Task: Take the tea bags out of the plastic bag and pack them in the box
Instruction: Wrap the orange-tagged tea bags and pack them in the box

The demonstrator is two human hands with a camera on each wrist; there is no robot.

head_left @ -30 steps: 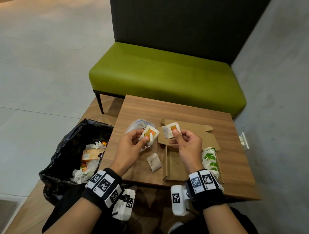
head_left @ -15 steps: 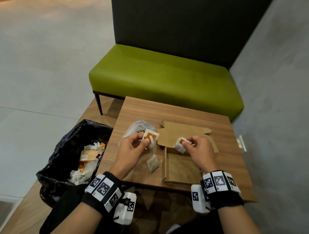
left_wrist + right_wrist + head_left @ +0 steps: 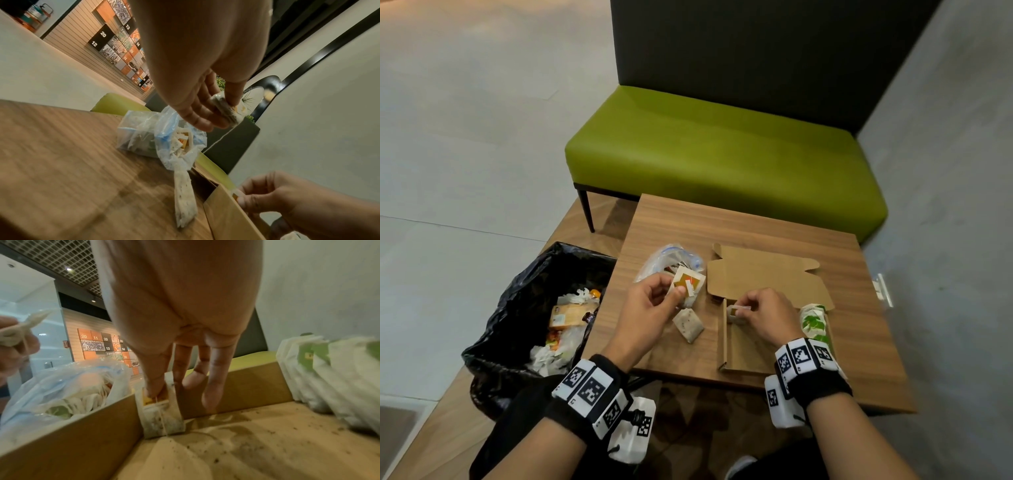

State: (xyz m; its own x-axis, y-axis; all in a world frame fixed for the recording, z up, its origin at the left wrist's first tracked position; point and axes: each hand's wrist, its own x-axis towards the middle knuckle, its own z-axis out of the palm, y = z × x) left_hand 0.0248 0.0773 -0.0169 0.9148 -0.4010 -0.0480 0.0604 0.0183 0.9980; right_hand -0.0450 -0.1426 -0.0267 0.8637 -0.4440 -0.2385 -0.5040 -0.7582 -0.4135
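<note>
A clear plastic bag [image 3: 671,262] [image 3: 164,138] [image 3: 61,386] holding several tea bags lies on the wooden table [image 3: 774,226], left of an open brown cardboard box [image 3: 743,346] [image 3: 246,443]. My left hand [image 3: 654,301] [image 3: 205,100] pinches an orange-tagged tea bag [image 3: 688,282] [image 3: 228,110] above the table, near the bag's mouth. My right hand [image 3: 760,313] [image 3: 174,382] pinches another tea bag [image 3: 734,313] [image 3: 162,415] upright in the box's far left corner. A row of green-tagged tea bags [image 3: 813,322] [image 3: 329,369] stands along the box's right side.
One loose tea bag [image 3: 688,325] [image 3: 184,198] lies on the table between plastic bag and box. A black-lined rubbish bin [image 3: 534,315] stands left of the table. A green bench [image 3: 722,161] is behind it. The box's lid flap [image 3: 767,274] lies open toward the bench.
My right hand has carried its tea bag down from above the lid flap into the box's left corner. The left hand keeps holding its tea bag near the plastic bag.
</note>
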